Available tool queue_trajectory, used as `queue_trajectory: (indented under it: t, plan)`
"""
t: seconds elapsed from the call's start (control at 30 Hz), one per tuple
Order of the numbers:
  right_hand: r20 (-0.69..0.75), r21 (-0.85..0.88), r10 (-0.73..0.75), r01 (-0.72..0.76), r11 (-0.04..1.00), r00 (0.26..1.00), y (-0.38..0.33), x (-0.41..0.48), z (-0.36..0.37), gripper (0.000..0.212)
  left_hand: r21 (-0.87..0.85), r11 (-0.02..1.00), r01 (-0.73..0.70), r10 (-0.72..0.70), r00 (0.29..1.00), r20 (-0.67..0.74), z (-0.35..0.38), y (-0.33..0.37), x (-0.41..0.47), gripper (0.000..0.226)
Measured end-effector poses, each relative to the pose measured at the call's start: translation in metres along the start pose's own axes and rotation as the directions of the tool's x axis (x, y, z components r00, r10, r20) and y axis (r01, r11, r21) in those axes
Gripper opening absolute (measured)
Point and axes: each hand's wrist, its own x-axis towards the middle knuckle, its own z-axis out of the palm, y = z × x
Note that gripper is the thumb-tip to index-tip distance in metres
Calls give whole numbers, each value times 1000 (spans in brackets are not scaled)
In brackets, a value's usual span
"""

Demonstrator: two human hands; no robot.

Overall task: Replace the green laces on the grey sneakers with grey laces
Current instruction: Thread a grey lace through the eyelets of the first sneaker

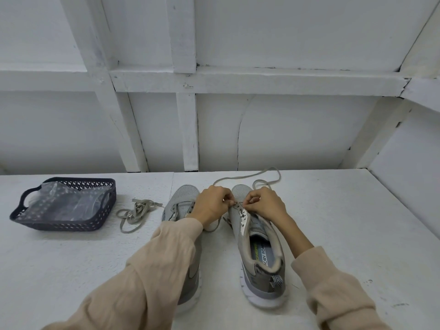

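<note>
Lace [238, 205] pinched by left hand [212, 206] and right hand [267, 203]; basket [71, 226] holds plastic bag [64, 204].

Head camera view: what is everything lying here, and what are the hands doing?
sneakers: two, grey with white soles, side by side mid-table
threaded lace: one, grey, at the right sneaker's front eyelets, ends trailing past its toe
loose lace: one bundle, dull grey-green, between basket and sneakers
basket: one, dark blue, table's left
plastic bag: one, clear, inside basket
table: one, white
wall: white, panelled, behind
left hand, right hand: beige-sleeved, both pinching the threaded lace
</note>
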Motion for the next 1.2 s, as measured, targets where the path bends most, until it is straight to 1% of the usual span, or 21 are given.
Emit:
queue_trajectory:
  t: [0.1,0.2,0.37,0.5,0.53,0.63,0.67,0.77,0.87,0.9,0.97,1.03,1.13,1.2]
  plan:
    - [-12,46,-16,16,999,1000,-1,0,3,11,41,999,10,-9,1000,-17,0,3,0,8]
    - [-29,61,-30,31,998,999,-1,0,6,8,45,999,25,-24,999,-25,1,5,0,9]
    - [-41,76,-39,42,996,998,3,2,8,19,-33,998,61,-62,997,-39,1,4,2,7]
    - [-29,36,-41,42,998,999,2,5,7,14,-43,998,47,-48,999,-14,3,2,4,4]
    - [-29,33,-44,45,998,999,2,6,7,13,-43,998,45,-46,999,-8,4,2,3,7]
    - [-21,-2,-69,69,998,997,0,6,7,10,-25,999,46,-47,999,-5,5,1,2,29]
    - [-6,-18,-82,82,996,997,0,6,7,10,-24,998,51,-50,999,4,5,1,2,33]
    - [69,-22,-137,139,990,988,1,9,3,14,-54,996,71,-68,997,47,5,2,1,34]
    - [159,36,-207,204,978,965,3,9,-4,23,-122,990,74,-62,993,102,4,2,2,33]
    - [186,55,-233,226,973,955,4,9,-7,22,-138,988,66,-50,992,118,3,2,2,32]
    - [232,124,-271,248,961,934,8,10,-13,14,-160,986,48,-25,989,144,4,2,3,28]
    - [255,228,-273,217,949,927,11,11,-18,5,-184,983,27,1,988,151,4,3,4,28]
    - [258,317,-245,158,935,934,12,13,-22,6,-168,986,-8,30,991,128,4,7,4,30]
    - [252,344,-238,143,928,938,12,13,-23,8,-133,991,-25,39,994,106,3,11,3,29]
